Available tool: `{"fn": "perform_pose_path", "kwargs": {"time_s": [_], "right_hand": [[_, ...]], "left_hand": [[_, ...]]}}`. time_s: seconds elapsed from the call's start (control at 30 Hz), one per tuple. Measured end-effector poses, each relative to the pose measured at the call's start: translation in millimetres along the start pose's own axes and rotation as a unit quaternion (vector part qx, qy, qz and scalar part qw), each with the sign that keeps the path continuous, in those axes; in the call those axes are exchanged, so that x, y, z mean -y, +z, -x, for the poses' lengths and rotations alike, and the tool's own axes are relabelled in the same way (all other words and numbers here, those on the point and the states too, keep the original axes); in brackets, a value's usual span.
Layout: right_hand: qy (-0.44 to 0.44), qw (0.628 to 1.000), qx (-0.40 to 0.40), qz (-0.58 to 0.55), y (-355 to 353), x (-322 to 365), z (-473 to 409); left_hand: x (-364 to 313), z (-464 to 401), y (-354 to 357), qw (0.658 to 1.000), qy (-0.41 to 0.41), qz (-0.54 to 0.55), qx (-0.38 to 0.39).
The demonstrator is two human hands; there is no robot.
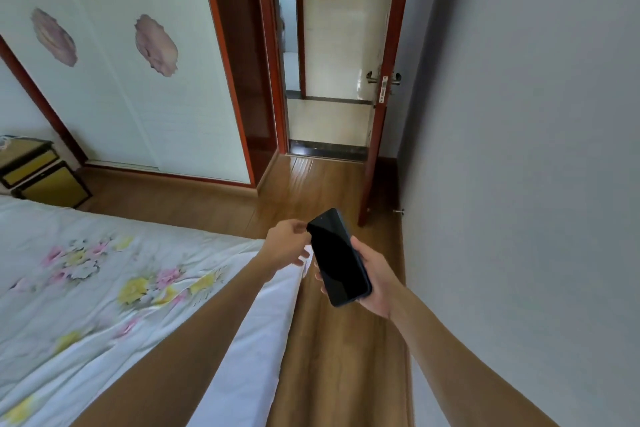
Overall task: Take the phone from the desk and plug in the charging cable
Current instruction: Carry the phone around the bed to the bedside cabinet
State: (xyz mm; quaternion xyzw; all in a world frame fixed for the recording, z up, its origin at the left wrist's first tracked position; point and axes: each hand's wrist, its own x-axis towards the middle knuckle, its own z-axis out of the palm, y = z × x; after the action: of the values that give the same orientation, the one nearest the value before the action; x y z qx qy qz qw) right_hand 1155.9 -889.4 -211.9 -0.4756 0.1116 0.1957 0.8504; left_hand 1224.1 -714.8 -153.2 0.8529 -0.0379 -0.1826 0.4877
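Now, in the head view, the right hand (375, 282) grips the dark phone (338, 256) by its near end, screen up, over the wooden floor (332, 350). The left hand (285, 243) pinches the phone's far left corner with thumb and fingertips. A flowered bed (104, 288) lies left; an open door (379, 121) stands far ahead.

Got the phone (337, 258) in my right grip (375, 282), screen up and dark, held out over the wood floor (332, 350). My left grip (285, 243) pinches its top corner. Flowery bed (104, 288) on my left, open door (379, 135) ahead.
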Motion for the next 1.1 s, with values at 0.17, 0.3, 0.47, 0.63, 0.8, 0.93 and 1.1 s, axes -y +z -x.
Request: {"fn": "perform_pose_path", "kwargs": {"time_s": [0.17, 0.3, 0.47, 0.63, 0.8, 0.93, 1.1], "right_hand": [[0.016, 0.999, 0.025, 0.015, -31.0, 62.0, -69.5], [0.042, 0.998, 0.032, 0.022, -48.7, 100.7, -134.9], [0.049, 0.996, 0.051, 0.047, -68.0, 158.2, -230.0], [0.072, 0.991, 0.060, 0.091, -73.3, 227.6, -330.6], [0.094, 0.984, 0.101, 0.110, -62.5, 275.7, -422.9], [0.130, 0.974, 0.143, 0.115, -51.0, 294.8, -507.1], [0.176, 0.944, 0.238, 0.143, -29.1, 311.1, -611.9]], "left_hand": [[-30.1, -76.7, -4.5, 0.999, -0.023, 0.005, -0.036], [-38.8, -149.3, -11.1, 0.998, -0.043, 0.005, -0.047], [-47.3, -260.2, -27.0, 0.997, -0.039, 0.004, -0.071], [-65.2, -361.5, -52.5, 0.993, -0.053, 0.023, -0.104], [-80.6, -435.0, -93.8, 0.984, -0.082, 0.037, -0.156], [-77.7, -484.9, -131.2, 0.970, -0.124, 0.048, -0.203], [-68.3, -535.7, -170.3, 0.945, -0.169, 0.069, -0.272]]}}
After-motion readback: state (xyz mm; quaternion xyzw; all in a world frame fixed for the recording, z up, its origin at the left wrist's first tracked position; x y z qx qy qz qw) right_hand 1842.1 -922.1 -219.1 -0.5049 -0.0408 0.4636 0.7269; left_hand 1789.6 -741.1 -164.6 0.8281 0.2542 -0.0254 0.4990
